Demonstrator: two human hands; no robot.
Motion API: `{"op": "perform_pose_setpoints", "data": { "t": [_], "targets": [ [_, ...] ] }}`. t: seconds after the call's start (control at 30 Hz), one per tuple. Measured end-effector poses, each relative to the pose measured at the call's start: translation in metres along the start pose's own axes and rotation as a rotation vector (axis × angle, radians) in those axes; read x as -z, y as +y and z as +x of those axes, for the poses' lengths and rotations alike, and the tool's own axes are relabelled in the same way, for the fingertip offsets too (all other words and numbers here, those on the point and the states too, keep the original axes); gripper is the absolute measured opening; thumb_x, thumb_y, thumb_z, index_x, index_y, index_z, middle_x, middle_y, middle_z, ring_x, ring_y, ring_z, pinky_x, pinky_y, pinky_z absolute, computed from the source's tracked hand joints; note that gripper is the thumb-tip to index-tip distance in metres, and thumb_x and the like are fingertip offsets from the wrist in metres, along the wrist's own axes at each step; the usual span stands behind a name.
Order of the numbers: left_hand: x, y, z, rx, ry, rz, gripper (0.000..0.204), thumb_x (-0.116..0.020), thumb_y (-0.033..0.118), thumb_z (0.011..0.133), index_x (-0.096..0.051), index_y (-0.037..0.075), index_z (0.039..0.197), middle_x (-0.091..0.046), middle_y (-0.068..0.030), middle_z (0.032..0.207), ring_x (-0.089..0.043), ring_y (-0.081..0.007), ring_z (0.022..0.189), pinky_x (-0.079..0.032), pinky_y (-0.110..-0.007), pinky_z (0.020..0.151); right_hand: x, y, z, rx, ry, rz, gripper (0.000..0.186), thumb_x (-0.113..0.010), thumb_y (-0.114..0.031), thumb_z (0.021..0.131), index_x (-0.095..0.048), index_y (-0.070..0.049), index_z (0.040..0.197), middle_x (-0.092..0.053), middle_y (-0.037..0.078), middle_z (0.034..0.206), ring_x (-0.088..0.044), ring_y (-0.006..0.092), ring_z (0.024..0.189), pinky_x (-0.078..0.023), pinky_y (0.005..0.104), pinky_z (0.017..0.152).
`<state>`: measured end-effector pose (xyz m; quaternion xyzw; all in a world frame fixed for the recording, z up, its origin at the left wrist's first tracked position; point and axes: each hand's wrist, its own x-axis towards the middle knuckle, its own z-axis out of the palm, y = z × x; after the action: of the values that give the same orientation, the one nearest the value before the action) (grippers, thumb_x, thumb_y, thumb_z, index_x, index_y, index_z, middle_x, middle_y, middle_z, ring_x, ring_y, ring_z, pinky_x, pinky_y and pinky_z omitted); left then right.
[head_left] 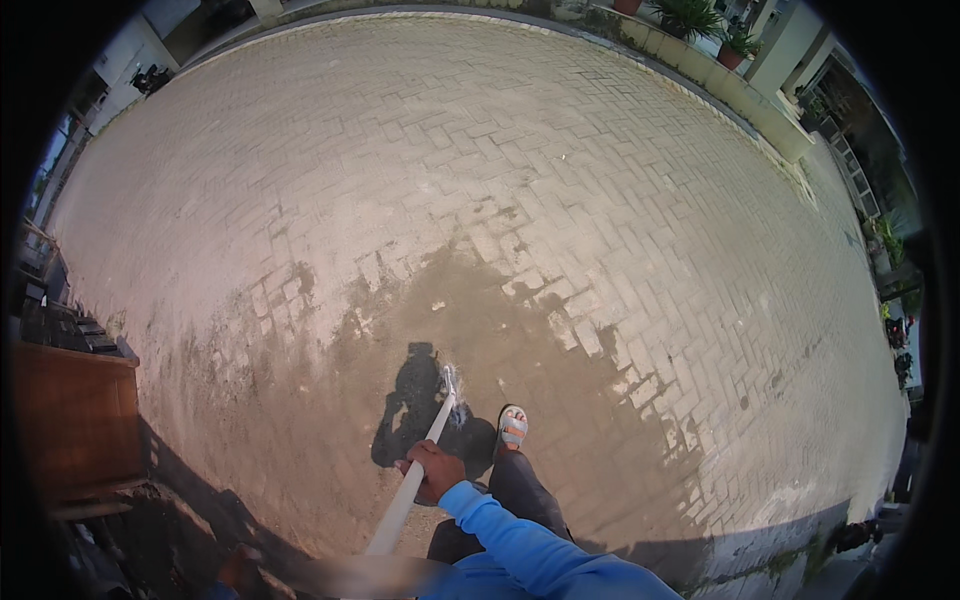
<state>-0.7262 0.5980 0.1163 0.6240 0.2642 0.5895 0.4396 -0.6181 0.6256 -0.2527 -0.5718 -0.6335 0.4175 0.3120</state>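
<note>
My right hand [436,472], in a blue sleeve, is closed round a long white pole [402,508]. The pole slants away from me, and its far end meets the ground beside a small whitish, wispy patch [458,392]; what that end carries is too small to make out. At the bottom edge a blurred tan shape [350,577] crosses the near part of the pole. It may be my left hand or arm, but no fingers can be told apart. My sandalled foot [512,428] stands to the right of the pole's far end.
Brownish dirt [580,440] covers the nearer paving; beyond it lie pale interlocking blocks [640,200]. A brown wooden cabinet [80,420] stands at left. A low wall [700,75] with potted plants [735,45] borders the far right. My shadow [415,400] falls ahead.
</note>
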Motion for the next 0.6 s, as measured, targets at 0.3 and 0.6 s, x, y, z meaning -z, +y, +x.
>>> {"op": "perform_pose_setpoints", "data": {
  "t": [0.3, 0.6],
  "targets": [
    [-0.016, -0.132, -0.047, 0.313, 0.199, 0.216, 0.040, -0.066, 0.025, 0.086, -0.051, 0.003, 0.057, -0.050, -0.0067, 0.050, -0.052, -0.0172, 0.047, -0.047, -0.033, 0.052, -0.040, 0.132, 0.070, -0.235, 0.241, 0.251, 0.020, -0.065, -0.024, 0.087, -0.058, -0.008, 0.096, -0.059, 0.018, 0.108, -0.061, 0.0400, 0.094, -0.051, 0.0450, 0.083],
    [-0.024, -0.054, 0.020, 0.238, 0.042, 0.146, 0.026, -0.065, 0.013, 0.079, -0.053, 0.001, 0.060, -0.051, -0.0076, 0.054, -0.051, -0.0203, 0.048, -0.043, -0.033, 0.048, -0.017, 0.041, -0.009, -0.094, -0.156, 0.105, 0.020, -0.067, -0.029, 0.089, -0.059, -0.011, 0.092, -0.059, 0.008, 0.099, -0.063, 0.0347, 0.085, -0.052, 0.0471, 0.071]
  ]
}}
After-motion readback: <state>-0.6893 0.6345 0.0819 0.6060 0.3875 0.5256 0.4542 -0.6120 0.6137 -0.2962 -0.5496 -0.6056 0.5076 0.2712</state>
